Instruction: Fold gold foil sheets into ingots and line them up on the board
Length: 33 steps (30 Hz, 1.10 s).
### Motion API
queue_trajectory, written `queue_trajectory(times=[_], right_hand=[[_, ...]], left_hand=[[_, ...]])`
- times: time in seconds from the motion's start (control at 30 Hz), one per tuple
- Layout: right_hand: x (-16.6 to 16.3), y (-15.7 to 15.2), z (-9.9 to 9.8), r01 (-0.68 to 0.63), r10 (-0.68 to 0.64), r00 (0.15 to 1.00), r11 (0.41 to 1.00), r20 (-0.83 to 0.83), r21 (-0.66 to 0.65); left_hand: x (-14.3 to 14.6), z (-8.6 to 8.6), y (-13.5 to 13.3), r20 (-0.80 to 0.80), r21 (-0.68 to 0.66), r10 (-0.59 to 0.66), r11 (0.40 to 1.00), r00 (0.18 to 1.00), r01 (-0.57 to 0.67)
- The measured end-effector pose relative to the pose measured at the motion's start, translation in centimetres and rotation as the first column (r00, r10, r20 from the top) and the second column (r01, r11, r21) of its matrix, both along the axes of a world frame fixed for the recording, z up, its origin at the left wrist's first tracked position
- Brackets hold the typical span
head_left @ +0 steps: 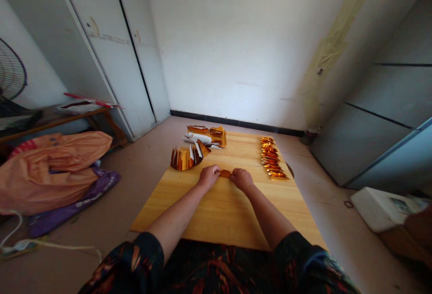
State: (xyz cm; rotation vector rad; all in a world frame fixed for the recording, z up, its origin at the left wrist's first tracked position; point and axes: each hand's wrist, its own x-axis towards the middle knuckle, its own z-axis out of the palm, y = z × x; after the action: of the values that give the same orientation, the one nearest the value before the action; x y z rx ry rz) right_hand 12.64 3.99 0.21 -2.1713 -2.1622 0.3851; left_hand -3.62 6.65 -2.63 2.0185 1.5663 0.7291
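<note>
A small piece of gold foil paper [225,174] stretches between my hands, just above or on the wooden table [216,213]. My left hand [209,176] pinches its left end, and my right hand [242,179] grips the right end with curled fingers. To the left of my left hand lies a curved, fanned stack of gold and white foil sheets [185,158]. Behind that are more gold foil sheets [218,136] with a white roll-like packet [197,138]. A row of folded gold foil pieces [270,159] runs along the table's right side.
A grey cabinet [111,51] stands at the back left, and a grey refrigerator-like unit [378,105] at the right. Orange and purple bags [57,168] lie on the left floor by a bench [84,116]. A white box [381,208] sits at the right.
</note>
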Motion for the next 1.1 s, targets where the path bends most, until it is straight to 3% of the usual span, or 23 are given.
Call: queue_trajectory(times=[0.27,0.43,0.77,1.1], right_hand=[[-0.2,0.4,0.8,0.019,-0.017,0.999,0.997,0.027,-0.070],[-0.1,1.2,0.6,0.044,-0.042,0.999,0.993,0.018,-0.110],[-0.2,1.8,0.5,0.101,-0.100,0.995,0.985,0.011,-0.141],[-0.4,1.3,0.9,0.095,-0.094,0.995,0.990,0.013,-0.101]], left_hand=[[0.1,0.3,-0.2,0.000,-0.021,0.033,0.999,0.999,-0.032],[0.3,0.4,-0.4,-0.002,-0.045,0.103,0.994,0.995,-0.103],[0.6,0.6,-0.5,-0.084,-0.018,0.118,0.993,0.989,-0.120],[0.8,0.6,-0.7,-0.115,0.003,0.116,0.993,0.987,-0.116]])
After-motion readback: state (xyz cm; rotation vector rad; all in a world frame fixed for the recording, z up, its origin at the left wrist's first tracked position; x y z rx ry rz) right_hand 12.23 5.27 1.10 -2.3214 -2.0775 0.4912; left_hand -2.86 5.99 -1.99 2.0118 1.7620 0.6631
